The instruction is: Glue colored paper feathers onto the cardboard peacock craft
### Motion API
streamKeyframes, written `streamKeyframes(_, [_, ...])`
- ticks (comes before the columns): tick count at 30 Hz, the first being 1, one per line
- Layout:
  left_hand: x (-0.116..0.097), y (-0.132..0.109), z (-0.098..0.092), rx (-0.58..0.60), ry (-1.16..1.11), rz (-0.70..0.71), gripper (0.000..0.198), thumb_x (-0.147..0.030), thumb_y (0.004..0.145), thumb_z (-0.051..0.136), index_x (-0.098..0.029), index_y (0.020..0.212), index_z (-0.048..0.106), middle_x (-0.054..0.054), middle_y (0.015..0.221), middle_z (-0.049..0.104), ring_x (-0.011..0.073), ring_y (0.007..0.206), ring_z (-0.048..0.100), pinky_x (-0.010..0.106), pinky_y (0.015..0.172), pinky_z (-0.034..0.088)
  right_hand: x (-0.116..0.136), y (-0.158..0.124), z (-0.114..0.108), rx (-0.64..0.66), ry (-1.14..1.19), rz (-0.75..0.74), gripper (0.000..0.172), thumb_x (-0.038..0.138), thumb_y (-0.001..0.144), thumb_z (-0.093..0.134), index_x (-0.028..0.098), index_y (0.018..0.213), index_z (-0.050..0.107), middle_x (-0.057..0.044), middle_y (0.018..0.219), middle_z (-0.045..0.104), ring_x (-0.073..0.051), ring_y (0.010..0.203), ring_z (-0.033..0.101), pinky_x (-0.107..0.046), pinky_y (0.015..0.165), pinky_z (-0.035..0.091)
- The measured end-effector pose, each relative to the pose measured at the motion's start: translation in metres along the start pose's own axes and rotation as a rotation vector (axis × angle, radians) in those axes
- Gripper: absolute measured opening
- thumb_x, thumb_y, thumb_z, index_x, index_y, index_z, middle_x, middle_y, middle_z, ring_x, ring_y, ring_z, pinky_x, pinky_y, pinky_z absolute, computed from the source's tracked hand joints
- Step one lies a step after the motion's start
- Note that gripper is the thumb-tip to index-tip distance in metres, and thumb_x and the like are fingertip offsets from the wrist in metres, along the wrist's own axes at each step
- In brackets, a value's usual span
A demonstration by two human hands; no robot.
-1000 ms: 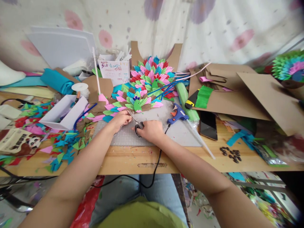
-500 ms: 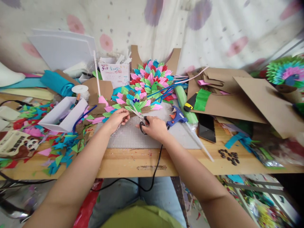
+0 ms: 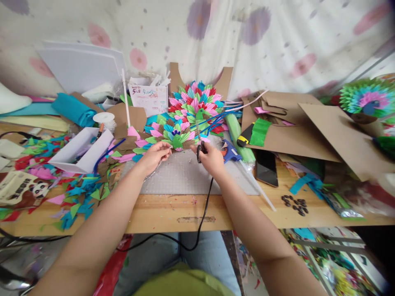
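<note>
My left hand (image 3: 154, 158) is closed in a pinch on a thin silvery strand (image 3: 151, 176), which hangs below the fingers onto the mat. Black-handled scissors (image 3: 201, 149) are in my right hand (image 3: 213, 159), blades pointing away from me and looking closed. Just beyond both hands lies a paper peacock (image 3: 177, 142) with a green body and fanned petals in pink, green, blue and brown. A second peacock fan (image 3: 197, 96) in red, pink and blue is behind it. The grey cutting mat (image 3: 182, 181) spreads under my hands.
A blue glue gun (image 3: 231, 151) sits right of my right hand, its black cord (image 3: 202, 222) crossing the table edge. Farther right are a phone (image 3: 266, 167), cardboard sheets (image 3: 296, 142) and small dark beads (image 3: 298, 204). Paper scraps (image 3: 77, 197) and a white box (image 3: 80, 152) are left.
My right hand has moved right with the scissors, away from my left hand, and the blades have swung to point forward. My left hand stays nearly in place, still pinching the strand.
</note>
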State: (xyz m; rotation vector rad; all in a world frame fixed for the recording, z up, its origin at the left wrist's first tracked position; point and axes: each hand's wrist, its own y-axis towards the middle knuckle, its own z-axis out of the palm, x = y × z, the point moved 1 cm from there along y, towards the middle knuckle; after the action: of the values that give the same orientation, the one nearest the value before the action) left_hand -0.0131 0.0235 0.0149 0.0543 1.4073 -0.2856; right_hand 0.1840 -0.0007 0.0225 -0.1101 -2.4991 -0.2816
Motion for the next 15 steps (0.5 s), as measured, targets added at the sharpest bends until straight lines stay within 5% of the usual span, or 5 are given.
streamKeyframes(7, [0.003, -0.002, 0.007, -0.071, 0.06, 0.041, 0.009, -0.012, 0.075, 0.057, -0.015, 0.079, 0.049, 0.0, 0.062, 0.059, 0.0056, 0.048, 0.044, 0.017, 0.042, 0.028, -0.007, 0.006, -0.006, -0.057, 0.077, 0.012, 0.035, 0.054, 0.081, 0.043, 0.022, 0.068, 0.046, -0.001, 0.068, 0.057, -0.016, 0.065, 0.051, -0.025, 0.057, 0.03])
streamKeyframes(15, [0.005, -0.001, 0.007, -0.093, 0.157, 0.053, 0.01, -0.016, 0.072, 0.062, -0.013, 0.07, 0.053, 0.001, 0.065, 0.061, 0.0067, 0.052, 0.05, 0.02, 0.048, 0.038, -0.008, 0.004, 0.007, 0.03, -0.026, -0.178, 0.025, 0.044, 0.078, 0.053, 0.021, 0.071, 0.05, -0.003, 0.078, 0.062, -0.017, 0.075, 0.055, -0.027, 0.062, 0.034])
